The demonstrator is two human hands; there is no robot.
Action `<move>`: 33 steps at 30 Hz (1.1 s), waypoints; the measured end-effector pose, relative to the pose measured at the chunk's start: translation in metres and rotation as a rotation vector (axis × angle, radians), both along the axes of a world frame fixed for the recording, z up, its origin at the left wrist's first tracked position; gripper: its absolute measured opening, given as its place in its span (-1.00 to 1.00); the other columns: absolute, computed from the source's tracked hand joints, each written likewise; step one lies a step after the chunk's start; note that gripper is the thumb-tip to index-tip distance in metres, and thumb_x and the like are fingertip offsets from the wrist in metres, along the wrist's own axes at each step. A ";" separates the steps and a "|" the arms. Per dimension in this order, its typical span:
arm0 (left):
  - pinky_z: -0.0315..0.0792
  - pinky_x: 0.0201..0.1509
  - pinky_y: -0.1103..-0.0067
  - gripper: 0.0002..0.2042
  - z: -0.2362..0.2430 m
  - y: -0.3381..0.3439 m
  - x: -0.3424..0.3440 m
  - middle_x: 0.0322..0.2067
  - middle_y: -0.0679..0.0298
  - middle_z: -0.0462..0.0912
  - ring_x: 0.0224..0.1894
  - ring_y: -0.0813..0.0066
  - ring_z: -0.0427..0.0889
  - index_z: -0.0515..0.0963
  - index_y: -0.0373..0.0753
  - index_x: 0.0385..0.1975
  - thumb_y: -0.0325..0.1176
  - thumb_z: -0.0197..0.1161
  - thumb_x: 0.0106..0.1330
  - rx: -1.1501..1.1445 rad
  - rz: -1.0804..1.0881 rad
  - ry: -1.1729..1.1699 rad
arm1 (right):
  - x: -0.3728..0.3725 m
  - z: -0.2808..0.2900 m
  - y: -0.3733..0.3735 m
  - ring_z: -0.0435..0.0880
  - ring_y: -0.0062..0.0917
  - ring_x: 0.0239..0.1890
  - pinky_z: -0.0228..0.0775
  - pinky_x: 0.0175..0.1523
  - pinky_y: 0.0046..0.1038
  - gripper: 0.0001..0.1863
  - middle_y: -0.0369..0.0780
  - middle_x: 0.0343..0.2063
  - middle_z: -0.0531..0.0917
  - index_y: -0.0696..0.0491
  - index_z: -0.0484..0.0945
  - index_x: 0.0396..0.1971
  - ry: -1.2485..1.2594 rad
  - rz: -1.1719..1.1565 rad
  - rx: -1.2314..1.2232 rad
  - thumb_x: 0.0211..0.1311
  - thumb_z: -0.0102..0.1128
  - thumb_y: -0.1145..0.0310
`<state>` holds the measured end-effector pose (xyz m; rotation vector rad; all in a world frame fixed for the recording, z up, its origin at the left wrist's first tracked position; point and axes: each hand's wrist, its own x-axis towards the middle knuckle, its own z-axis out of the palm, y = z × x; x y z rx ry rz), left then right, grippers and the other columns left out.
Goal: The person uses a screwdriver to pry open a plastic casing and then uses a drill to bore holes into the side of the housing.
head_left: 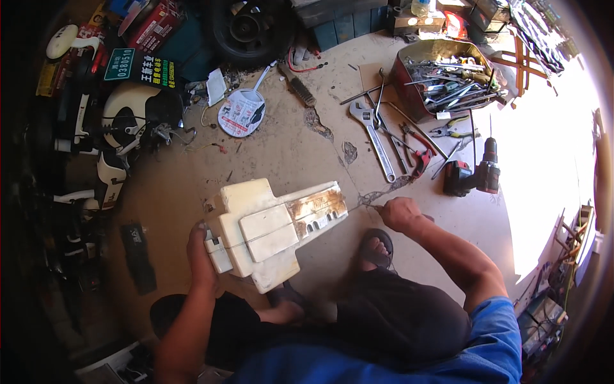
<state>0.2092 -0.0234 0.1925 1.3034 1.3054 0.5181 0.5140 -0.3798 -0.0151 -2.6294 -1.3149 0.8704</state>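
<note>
An off-white plastic housing [265,233] with a brown-stained narrow end is tilted above the floor between my hands. My left hand [201,249] grips its left end. My right hand [401,215] is closed on a thin tool, apparently a screwdriver, whose slim shaft points left toward the housing's narrow end; whether the tip touches it I cannot tell. My sandalled foot [374,249] is below that hand. Beyond the housing lie a large adjustable wrench [377,147], red-handled pliers [422,160] and a cordless drill [487,173] on the concrete floor [307,160].
A metal box of tools [410,78] stands at the back right. A tyre [249,48], a brush [300,89] and a round paddle-shaped object [241,114] are at the back. Scooter parts [125,115] crowd the left edge. A dark flat object [141,256] lies near my left arm.
</note>
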 end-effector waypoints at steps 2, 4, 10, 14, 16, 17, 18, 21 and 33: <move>0.53 0.20 0.44 -0.50 -0.005 0.007 -0.023 0.05 0.22 0.70 0.07 0.40 0.67 0.58 -0.30 0.27 -0.02 0.11 0.60 -0.111 -0.044 -0.001 | -0.017 0.016 0.022 0.82 -0.12 -0.37 0.63 -0.32 -0.11 -0.48 -0.08 -0.40 0.83 0.03 0.79 -0.38 -0.048 0.051 0.099 0.64 0.01 0.01; 0.53 0.23 0.43 -0.49 -0.003 0.007 -0.015 0.06 0.21 0.71 0.08 0.39 0.68 0.59 -0.29 0.29 -0.01 0.11 0.60 -0.098 -0.072 -0.017 | -0.043 0.017 0.030 0.77 -0.07 -0.47 0.59 -0.39 -0.06 -0.38 -0.03 -0.51 0.77 0.05 0.73 -0.52 -0.072 0.035 0.218 0.67 -0.07 -0.03; 0.53 0.24 0.42 -0.48 -0.001 -0.003 -0.013 0.07 0.20 0.70 0.09 0.37 0.68 0.56 -0.31 0.33 -0.02 0.10 0.62 -0.078 0.009 -0.017 | -0.032 0.041 0.045 0.79 0.01 -0.34 0.66 -0.22 -0.06 -0.32 0.01 -0.46 0.78 0.10 0.76 -0.48 0.109 -0.116 0.044 0.68 -0.10 -0.08; 0.50 0.28 0.42 -0.47 0.001 -0.008 -0.010 0.13 0.19 0.67 0.14 0.36 0.65 0.53 -0.33 0.35 -0.02 0.09 0.63 -0.078 0.009 -0.016 | -0.027 0.051 0.047 0.82 0.00 -0.28 0.67 -0.16 -0.07 -0.36 0.00 -0.40 0.80 0.07 0.79 -0.43 0.095 -0.115 -0.001 0.68 -0.08 -0.07; 0.50 0.29 0.42 -0.46 0.005 -0.009 -0.006 0.14 0.19 0.66 0.16 0.36 0.64 0.53 -0.33 0.36 -0.01 0.10 0.63 -0.063 -0.002 -0.017 | -0.025 0.054 0.053 0.83 -0.02 -0.27 0.67 -0.16 -0.09 -0.39 -0.01 -0.38 0.81 0.06 0.80 -0.41 0.100 -0.114 -0.005 0.67 -0.05 -0.05; 0.49 0.29 0.43 -0.48 0.006 -0.009 -0.006 0.14 0.18 0.66 0.16 0.36 0.64 0.53 -0.34 0.35 -0.03 0.09 0.64 -0.049 -0.003 0.002 | -0.024 0.056 0.057 0.84 -0.05 -0.27 0.68 -0.16 -0.10 -0.49 -0.03 -0.35 0.83 0.05 0.80 -0.39 0.082 -0.065 0.004 0.62 0.02 0.05; 0.48 0.29 0.44 -0.49 0.006 -0.008 -0.008 0.14 0.18 0.66 0.16 0.37 0.63 0.53 -0.34 0.35 -0.05 0.08 0.64 -0.036 -0.001 0.021 | -0.025 0.057 0.062 0.86 -0.09 -0.26 0.69 -0.15 -0.11 -0.60 -0.05 -0.33 0.84 0.04 0.80 -0.37 0.064 -0.012 0.011 0.56 0.09 0.15; 0.48 0.27 0.45 -0.52 0.010 -0.015 0.004 0.13 0.16 0.66 0.14 0.39 0.63 0.53 -0.36 0.33 -0.11 0.06 0.66 0.006 -0.038 0.023 | -0.032 0.033 0.072 0.88 -0.16 -0.24 0.70 -0.15 -0.14 -0.78 -0.08 -0.31 0.85 0.03 0.81 -0.33 0.002 0.059 0.070 0.37 0.18 0.35; 0.49 0.22 0.45 -0.56 0.007 -0.021 0.006 0.08 0.14 0.65 0.07 0.39 0.63 0.53 -0.39 0.28 -0.17 0.04 0.64 0.119 -0.074 0.051 | -0.037 0.047 0.090 0.86 -0.08 -0.23 0.71 -0.10 -0.12 -0.77 0.02 -0.35 0.83 0.07 0.81 -0.43 0.027 -0.074 0.037 0.26 0.17 0.36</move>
